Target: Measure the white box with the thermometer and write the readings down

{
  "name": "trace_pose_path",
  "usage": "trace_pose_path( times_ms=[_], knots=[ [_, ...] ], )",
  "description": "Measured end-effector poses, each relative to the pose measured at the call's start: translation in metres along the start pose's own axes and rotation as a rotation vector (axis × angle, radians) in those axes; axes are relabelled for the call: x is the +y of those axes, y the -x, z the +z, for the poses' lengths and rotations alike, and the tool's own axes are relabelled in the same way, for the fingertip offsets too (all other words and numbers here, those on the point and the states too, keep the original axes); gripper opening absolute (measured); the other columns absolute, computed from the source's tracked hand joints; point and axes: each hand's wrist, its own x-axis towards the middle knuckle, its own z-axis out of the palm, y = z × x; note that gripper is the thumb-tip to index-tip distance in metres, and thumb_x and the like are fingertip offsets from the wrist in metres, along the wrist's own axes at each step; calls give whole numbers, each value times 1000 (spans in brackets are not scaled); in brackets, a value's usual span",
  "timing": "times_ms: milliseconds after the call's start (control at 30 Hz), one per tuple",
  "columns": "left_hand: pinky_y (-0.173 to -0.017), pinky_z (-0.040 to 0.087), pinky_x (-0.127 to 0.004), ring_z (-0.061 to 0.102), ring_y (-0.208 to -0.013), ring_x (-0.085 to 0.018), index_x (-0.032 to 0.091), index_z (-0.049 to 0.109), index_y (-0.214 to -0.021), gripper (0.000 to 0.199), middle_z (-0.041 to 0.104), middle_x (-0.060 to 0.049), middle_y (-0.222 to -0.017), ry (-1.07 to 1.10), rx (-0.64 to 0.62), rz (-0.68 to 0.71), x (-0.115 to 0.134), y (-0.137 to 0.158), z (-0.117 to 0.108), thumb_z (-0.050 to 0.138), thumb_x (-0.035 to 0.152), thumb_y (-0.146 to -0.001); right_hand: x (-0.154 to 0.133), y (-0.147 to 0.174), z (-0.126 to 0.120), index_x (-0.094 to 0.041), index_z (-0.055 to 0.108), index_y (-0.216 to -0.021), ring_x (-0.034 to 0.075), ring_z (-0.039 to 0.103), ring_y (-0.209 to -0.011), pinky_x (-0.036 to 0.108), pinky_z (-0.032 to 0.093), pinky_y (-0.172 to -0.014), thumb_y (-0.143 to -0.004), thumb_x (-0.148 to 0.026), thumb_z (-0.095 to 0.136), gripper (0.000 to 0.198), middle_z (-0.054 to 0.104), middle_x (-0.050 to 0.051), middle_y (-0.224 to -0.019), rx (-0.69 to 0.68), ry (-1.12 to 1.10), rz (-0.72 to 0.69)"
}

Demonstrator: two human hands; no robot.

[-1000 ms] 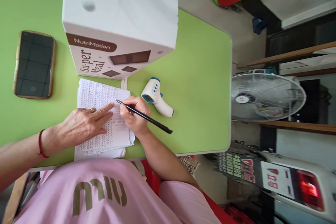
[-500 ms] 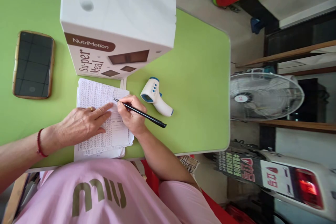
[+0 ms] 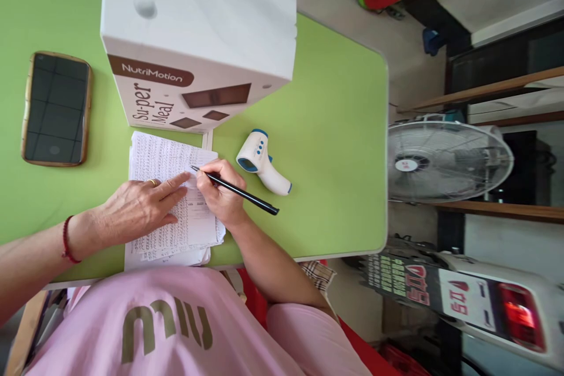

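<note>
**Mid-writing, top sheet (image 3: pixel 161 155) looked mostly filled**

Head view: right hand (image 3: pixel 224 202) had the black pen (image 3: pixel 242 192) pinched in a writing grip, tip at the sheet just beside the left index finger. Couldn't tell if the tip touched paper or sat just above it. Left hand (image 3: pixel 143 205) lay palm down across the sheet, fingers extended, gripping nothing. Hands were near each other, narrow gap between.

Sheet sat on a loose paper stack (image 3: pixel 167 261) at the near edge of the green surface (image 3: pixel 335 147), between the wearer's torso and the white NutriMotion box (image 3: pixel 198 23).

Progress, my read: dense rows of handwriting covered most of the visible page, so the bulk looked done. Right part near the pen looked sparser, probably what was left. Area under the left hand was hidden, text too small to read, lower sheets mostly covered, so remaining count unknown.

Around it: infrared thermometer (image 3: pixel 264 161) lay just right of the right hand, not touched. Smartphone (image 3: pixel 57 108) lay screen up, well to the left.
</note>
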Motion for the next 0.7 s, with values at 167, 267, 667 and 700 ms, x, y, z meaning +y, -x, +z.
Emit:
trace_pose_path(
  times_ms=[167, 267, 667, 700],
  knots=[
    [-44, 46, -32, 66, -61, -17, 14, 65, -122, 40, 51, -10, -147, -12, -24, -7, 0, 0, 0, 72, 32, -87, -1, 0, 0, -25, 57, -82, 12, 57, -59, 28, 50, -59, -88, -30, 60, 8, 61, -4, -69, -9, -15, 34],
    [-45, 45, -32, 66, -62, -17, 14, 65, -121, 41, 50, -10, -148, -17, -18, -11, 0, 0, 1, 74, 32, -86, -2, -1, 0, -25, 57, -82, 12, 57, -59, 28, 50, -59, -88, -28, 60, 7, 61, -5, -67, 31, -14, 15],
    [-44, 46, -33, 65, -60, -17, 12, 65, -120, 45, 53, -9, -146, -1, -1, -7, -1, -1, 0, 78, 32, -82, -1, -5, 1, -23, 55, -80, 8, 54, -52, 21, 48, -54, -87, -21, 59, 9, 57, -7, -64, 60, 23, -111],
    [-43, 46, -33, 65, -59, -17, 12, 65, -120, 45, 53, -9, -146, -2, 0, -7, -1, -1, 0, 79, 32, -81, -1, -5, 1, -23, 54, -80, 8, 54, -52, 21, 48, -54, -87, -20, 59, 9, 57, -7, -63, 63, 23, -112]
  ],
)
